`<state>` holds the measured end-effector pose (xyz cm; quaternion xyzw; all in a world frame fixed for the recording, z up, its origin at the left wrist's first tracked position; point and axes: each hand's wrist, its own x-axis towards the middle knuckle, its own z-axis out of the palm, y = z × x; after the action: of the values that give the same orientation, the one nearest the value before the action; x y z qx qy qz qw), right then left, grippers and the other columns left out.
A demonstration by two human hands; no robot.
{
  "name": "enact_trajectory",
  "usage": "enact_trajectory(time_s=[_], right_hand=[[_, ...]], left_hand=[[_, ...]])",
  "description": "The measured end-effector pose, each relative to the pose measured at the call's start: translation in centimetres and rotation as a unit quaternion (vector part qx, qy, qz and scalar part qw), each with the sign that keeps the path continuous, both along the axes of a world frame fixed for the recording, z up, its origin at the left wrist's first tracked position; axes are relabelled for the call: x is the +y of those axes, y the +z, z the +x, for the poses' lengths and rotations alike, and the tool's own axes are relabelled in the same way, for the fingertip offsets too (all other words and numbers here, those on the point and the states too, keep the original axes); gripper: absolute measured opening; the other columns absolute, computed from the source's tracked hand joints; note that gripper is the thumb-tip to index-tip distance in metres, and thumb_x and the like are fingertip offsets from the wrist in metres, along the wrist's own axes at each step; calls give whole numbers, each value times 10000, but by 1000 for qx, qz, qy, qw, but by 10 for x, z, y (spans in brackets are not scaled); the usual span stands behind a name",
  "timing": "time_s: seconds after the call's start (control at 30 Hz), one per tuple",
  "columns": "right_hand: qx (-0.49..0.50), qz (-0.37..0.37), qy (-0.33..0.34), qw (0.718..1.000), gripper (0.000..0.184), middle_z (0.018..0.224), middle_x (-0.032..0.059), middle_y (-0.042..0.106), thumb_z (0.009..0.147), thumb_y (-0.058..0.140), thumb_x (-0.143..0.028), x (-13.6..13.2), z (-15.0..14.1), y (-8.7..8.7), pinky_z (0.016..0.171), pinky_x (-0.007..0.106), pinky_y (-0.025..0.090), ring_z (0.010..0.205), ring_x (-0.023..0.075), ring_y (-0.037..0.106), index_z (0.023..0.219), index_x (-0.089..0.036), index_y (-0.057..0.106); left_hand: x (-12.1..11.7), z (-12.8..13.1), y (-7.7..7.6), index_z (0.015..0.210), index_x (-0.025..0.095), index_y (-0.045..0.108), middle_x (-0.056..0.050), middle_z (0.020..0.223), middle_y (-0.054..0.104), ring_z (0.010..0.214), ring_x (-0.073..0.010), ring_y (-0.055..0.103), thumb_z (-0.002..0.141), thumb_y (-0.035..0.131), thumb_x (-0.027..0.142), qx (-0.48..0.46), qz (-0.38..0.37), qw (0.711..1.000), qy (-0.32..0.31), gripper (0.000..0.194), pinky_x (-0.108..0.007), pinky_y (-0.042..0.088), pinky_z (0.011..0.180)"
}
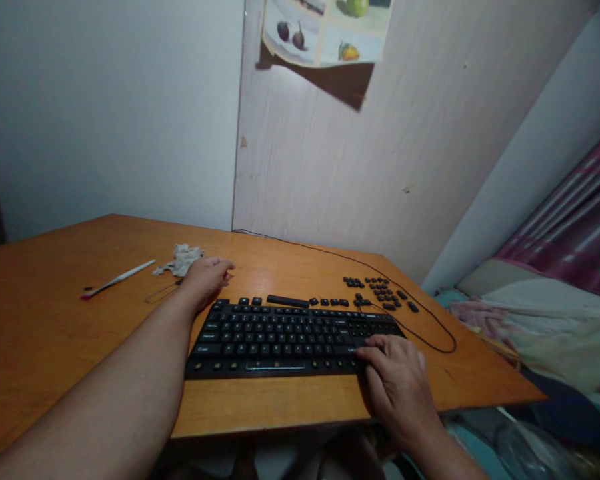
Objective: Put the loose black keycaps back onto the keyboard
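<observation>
A black keyboard (pixel 285 339) lies on an orange wooden table (pixel 55 333), with several keycaps taken off along its bottom row and right end. My right hand (pixel 397 380) rests palm down on the keyboard's right end, fingers curled over the edge. My left hand (pixel 207 277) reaches past the keyboard's top left corner, fingers loosely bent, beside a crumpled cloth (pixel 181 259). I cannot make out anything in it. Loose black keycaps (pixel 380 292) and a long spacebar key (pixel 287 301) lie behind the keyboard.
A white-handled brush (pixel 116 279) with a pink tip lies at the left. The keyboard's black cable (pixel 420 320) loops along the table's right side. A bed with blankets (pixel 540 320) stands to the right. A fruit poster (pixel 325 30) hangs on the wall panel.
</observation>
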<state>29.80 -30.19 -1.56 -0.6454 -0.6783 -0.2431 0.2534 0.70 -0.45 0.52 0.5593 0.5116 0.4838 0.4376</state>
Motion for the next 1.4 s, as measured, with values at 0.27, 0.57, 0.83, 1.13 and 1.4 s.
enact_trajectory(time_s=[0.27, 0.57, 0.83, 1.13, 1.4], right_hand=[[-8, 1, 4, 1000, 266, 1051, 65, 643, 861, 539, -132, 1, 0, 2, 807, 435, 402, 1008, 268, 532, 991, -279, 718], [-13, 6, 7, 1000, 272, 1058, 61, 646, 859, 534, -140, 3, 2, 0, 826, 456, 413, 1018, 276, 540, 996, -293, 713], [15, 28, -6, 999, 289, 1066, 68, 647, 870, 501, -125, 2, -4, -3, 858, 473, 420, 1047, 277, 554, 986, -279, 717], [6, 54, -3, 998, 264, 1050, 68, 650, 869, 522, -139, 8, 3, -12, 825, 450, 419, 1018, 272, 553, 973, -269, 727], [21, 71, 1, 997, 256, 1040, 66, 649, 872, 519, -146, 9, 4, -14, 818, 435, 410, 1008, 261, 542, 960, -262, 730]], left_hand=[[4, -2, -3, 641, 185, 584, 29, 429, 482, 356, -103, 377, 665, 645, 394, 13, 8, 1000, -4, 219, -226, 243, 385], [5, -2, -5, 661, 164, 618, 2, 554, 576, 441, -110, 464, 635, 641, 397, -8, 25, 1000, 1, 235, -223, 309, 422], [3, -2, -4, 675, 168, 612, 14, 523, 552, 422, -109, 448, 643, 623, 396, -14, 23, 1000, -6, 231, -222, 303, 428], [-1, -2, 0, 669, 168, 612, 17, 515, 545, 397, -99, 417, 633, 629, 406, -10, 10, 1000, -9, 242, -223, 275, 412], [-4, -2, 1, 670, 172, 604, 25, 485, 523, 367, -92, 383, 627, 628, 386, -15, 1, 1000, -8, 219, -222, 256, 394]])
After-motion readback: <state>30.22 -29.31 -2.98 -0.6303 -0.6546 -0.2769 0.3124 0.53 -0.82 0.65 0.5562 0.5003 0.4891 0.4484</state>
